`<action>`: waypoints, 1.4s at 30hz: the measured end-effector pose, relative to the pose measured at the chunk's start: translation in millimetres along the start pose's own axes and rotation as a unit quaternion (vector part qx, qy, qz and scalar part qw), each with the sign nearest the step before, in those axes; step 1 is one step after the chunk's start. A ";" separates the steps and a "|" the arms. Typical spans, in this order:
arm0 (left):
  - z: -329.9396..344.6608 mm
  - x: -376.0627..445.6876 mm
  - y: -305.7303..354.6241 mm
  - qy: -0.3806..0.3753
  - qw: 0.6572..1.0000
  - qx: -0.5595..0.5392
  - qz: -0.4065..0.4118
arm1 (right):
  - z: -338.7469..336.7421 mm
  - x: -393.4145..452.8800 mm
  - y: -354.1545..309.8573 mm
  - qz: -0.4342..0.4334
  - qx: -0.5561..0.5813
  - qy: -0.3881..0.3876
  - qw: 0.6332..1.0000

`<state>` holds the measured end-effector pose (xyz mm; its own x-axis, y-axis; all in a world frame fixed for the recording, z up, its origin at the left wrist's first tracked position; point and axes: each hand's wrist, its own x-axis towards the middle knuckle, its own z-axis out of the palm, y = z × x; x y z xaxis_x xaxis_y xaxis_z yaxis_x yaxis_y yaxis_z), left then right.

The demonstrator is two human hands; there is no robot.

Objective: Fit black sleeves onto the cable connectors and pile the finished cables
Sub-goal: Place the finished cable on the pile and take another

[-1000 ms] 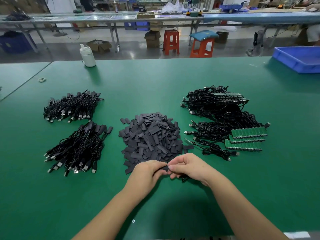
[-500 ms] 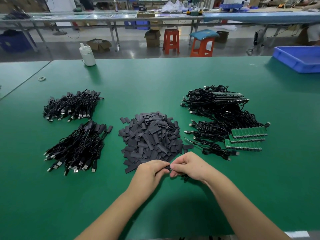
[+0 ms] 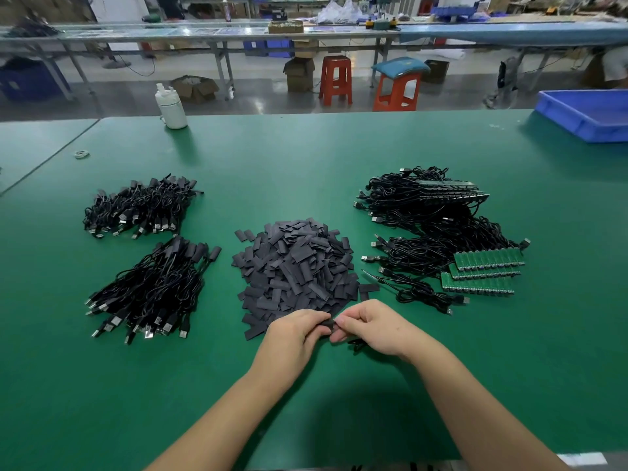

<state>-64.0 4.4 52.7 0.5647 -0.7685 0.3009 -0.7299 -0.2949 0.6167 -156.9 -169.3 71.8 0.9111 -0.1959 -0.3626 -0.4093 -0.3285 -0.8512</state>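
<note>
Sleeve (image 3: pixel 329 323), black, sits pinched between both hands at the near-centre of the green table (image 3: pixel 306 158), just in front of the loose sleeve heap (image 3: pixel 295 266). Left hand (image 3: pixel 295 331) has fingers curled round it, thumb side pressing on top; only a small bit of the sleeve shows betw. the knuckles. Right hand (image 3: pixel 370 329) meets it fingertip to fingertip, thumb and forefinger closed tight on the other end. Neither hand spread at all, both grips fully closed. A thin black cable (image 3: pixel 356 344) pokes out under the right hand, touching the table; can't tell whether the connector is inside the sleeve, fingers cover it.

Left of the heap, two piles of black cables: near pile (image 3: pixel 153 290) w/ metal plug ends fanned toward the table edge, far pile (image 3: pixel 139 207) just behind it, a gap betw. them. Right of the heap, a bigger tangle of cables (image 3: pixel 438 229) w/ rows of green circuit boards (image 3: pixel 482 271) at its near-right side.

White bottle (image 3: pixel 171 108) stands upright at the far edge, blue bin (image 3: pixel 588 113) at far right corner. Red stools (image 3: pixel 335 79) on the floor beyond.
</note>
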 end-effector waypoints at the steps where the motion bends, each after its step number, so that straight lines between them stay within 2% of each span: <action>1: 0.4 0.0 0.3 0.000 1.000 -0.002 -0.003 | -0.7 -1.1 -1.0 0.001 -0.027 0.006 1.000; 5: 1.4 0.2 0.3 0.004 1.000 -0.008 -0.014 | -0.2 -5.0 -6.9 -0.005 -0.101 0.016 0.995; 15: 3.8 3.0 0.4 -0.035 0.999 0.031 -0.003 | 3.4 -4.1 -8.8 -0.020 -0.146 0.026 0.989; 18: 3.9 2.3 -0.6 -0.086 0.990 0.108 0.004 | 6.8 -4.0 -8.2 -0.014 -0.161 0.038 0.986; 21: 4.7 3.1 -1.9 -0.160 0.965 0.210 0.007 | 10.1 -4.1 -10.0 -0.004 -0.177 0.043 0.983; 30: 8.9 5.3 -5.8 -0.091 0.984 0.156 0.010 | 10.3 -4.7 -18.0 -0.020 -0.204 0.063 0.977; 42: 4.2 7.6 7.5 -0.162 0.947 0.279 0.001 | 13.6 -3.7 -14.7 -0.020 -0.295 0.072 0.952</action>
<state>-66.8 -6.1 56.6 0.4817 -0.8763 0.0066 -0.8715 -0.4782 0.1090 -153.6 -151.1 80.5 0.9279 -0.2831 -0.2425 -0.3687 -0.7925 -0.4858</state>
